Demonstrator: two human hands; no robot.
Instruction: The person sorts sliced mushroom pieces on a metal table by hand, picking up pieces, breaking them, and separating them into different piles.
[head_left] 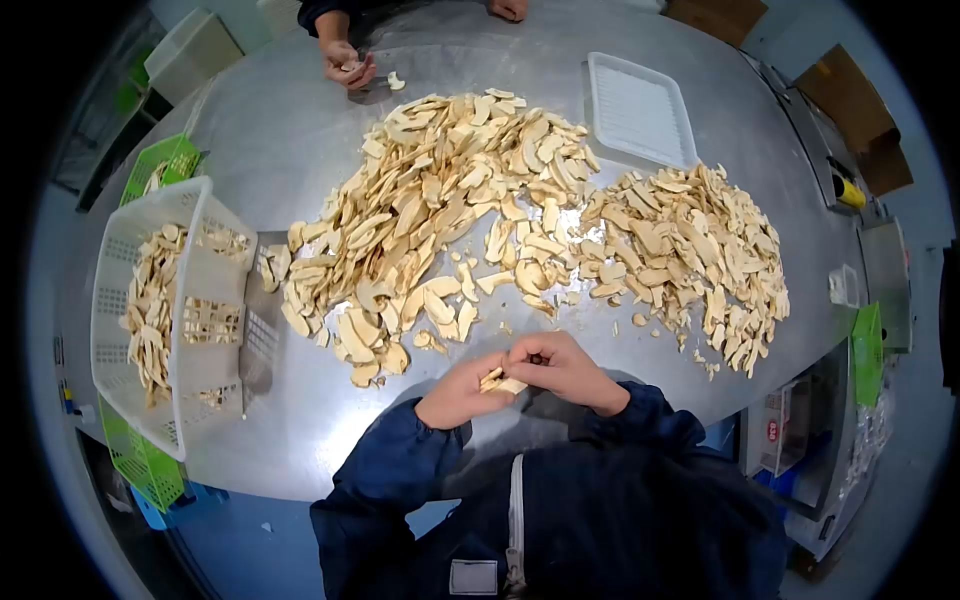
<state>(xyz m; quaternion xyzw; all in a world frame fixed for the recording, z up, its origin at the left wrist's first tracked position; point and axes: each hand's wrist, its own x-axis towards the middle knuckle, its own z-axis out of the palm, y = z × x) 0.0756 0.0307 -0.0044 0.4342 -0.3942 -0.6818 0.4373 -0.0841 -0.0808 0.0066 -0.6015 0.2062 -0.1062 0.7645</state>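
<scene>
Near the front edge of the metal table, my left hand (467,393) is closed around a few pale slices (505,384). Pressed against it, my right hand (562,368) has its fingers bent at the same slices; whatever lies between its fingertips is too small to make out. Beyond my hands spreads a large heap of pale, dried-looking slices (410,200). To the right lies a second heap of slices (690,250), which meets the first. Loose slices lie just ahead of my hands.
A white plastic basket (190,330) with slices stands at the left, near green baskets (150,460). A white tray (640,108) lies at the back right. Across the table are a co-worker's hands (350,68), one beside a single slice. Cardboard boxes (850,100) stand at the far right.
</scene>
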